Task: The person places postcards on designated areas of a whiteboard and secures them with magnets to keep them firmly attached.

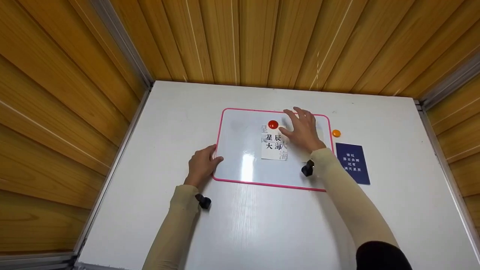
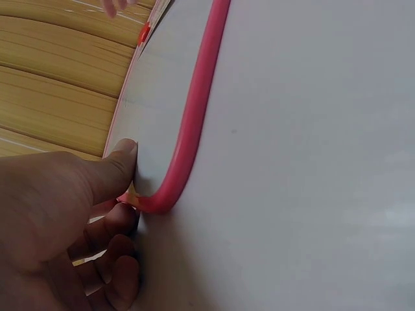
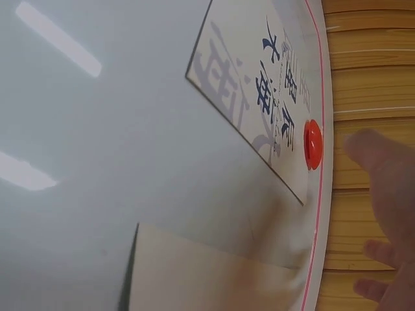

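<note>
Gripped the pink-framed whiteboard [image 1: 240, 165] at its near left corner with the left hand [image 1: 201, 165], thumb on top, board flat on the white table [image 1: 262, 225]. Rested the right hand [image 1: 302, 129], fingers spread loose, on the board beside the paper sheet [image 1: 273, 146] and red magnet [image 1: 273, 124]. Left an orange magnet [image 1: 336, 133] and blue card [image 1: 352, 163] just right of the board.

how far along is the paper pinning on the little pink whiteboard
Looks done: the red magnet sits on the top edge of the white printed sheet on the pink-framed whiteboard. In hand: the left hand grips the board's corner; the right hand rests flat beside the sheet. Possibly left: the orange magnet and blue card lie off the board.
</note>
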`<state>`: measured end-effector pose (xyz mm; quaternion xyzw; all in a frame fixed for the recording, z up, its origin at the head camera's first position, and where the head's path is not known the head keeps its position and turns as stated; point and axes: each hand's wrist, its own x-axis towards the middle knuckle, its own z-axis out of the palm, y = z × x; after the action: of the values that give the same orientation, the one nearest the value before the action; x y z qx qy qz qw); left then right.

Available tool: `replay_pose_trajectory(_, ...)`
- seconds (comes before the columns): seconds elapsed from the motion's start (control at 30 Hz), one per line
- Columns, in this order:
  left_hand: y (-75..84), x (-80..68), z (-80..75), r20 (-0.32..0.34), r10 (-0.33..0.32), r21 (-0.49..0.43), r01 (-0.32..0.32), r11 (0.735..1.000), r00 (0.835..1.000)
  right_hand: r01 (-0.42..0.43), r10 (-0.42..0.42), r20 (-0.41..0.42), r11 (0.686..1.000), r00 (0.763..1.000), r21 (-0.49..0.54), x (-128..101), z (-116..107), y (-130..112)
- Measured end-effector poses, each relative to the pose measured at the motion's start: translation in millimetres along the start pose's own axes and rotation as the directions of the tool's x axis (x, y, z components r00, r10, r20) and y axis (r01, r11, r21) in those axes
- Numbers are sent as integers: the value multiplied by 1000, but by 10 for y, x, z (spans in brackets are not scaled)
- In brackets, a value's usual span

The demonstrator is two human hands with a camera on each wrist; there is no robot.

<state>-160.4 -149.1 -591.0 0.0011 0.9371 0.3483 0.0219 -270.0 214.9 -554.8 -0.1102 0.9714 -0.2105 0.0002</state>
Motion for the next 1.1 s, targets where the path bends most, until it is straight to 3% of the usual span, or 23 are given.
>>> replay_pose_trajectory(0.3,-1,11,-4,-15,19,20,-19,1000,1000,2,-1,-29,1000,1000,14,-90,-67,115)
replay_pose_trajectory(0.77,17,0,38,-6,-48,5,48,999,999,-36,36,-49,999,998,9,-240,-185,233)
replay_pose_trajectory(1.1,19,0,34,-10,-39,-6,39,999,999,-84,87,-66,995,994,45,-411,-268,351)
